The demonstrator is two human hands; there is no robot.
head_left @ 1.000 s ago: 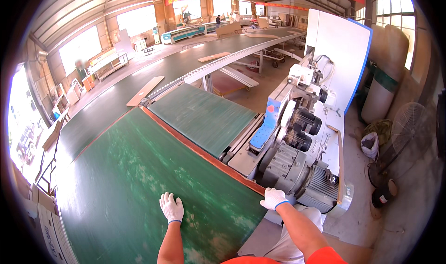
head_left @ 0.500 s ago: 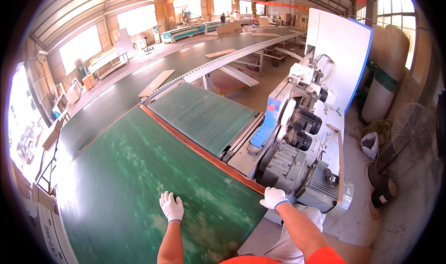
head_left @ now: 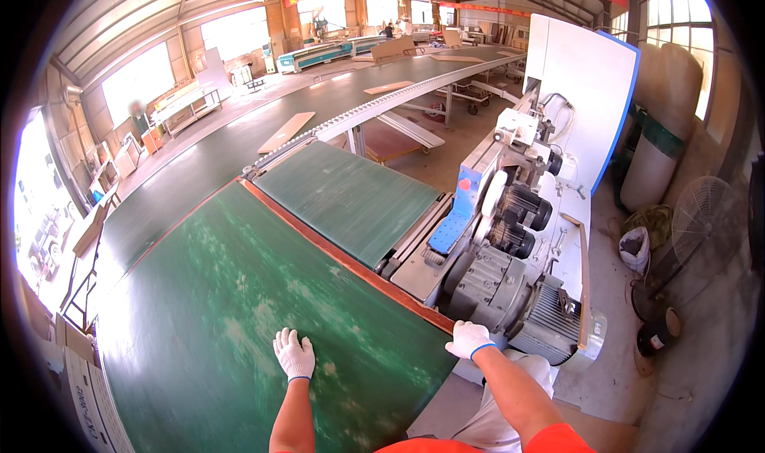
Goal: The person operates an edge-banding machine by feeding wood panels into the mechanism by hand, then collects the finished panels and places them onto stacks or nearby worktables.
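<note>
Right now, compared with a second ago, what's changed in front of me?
The nearer board and farther board on the long belt have travelled away, up and rightward in the picture. Pale marks on the green surface have shifted; a distant person is farther right. I see nothing grasped or released: your left hand, right hand and the large grey motor stayed put.

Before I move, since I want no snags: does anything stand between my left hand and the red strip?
Nothing visible does: only the green surface lies between your left hand and the red strip. Your right hand is at the strip's near end.
</note>
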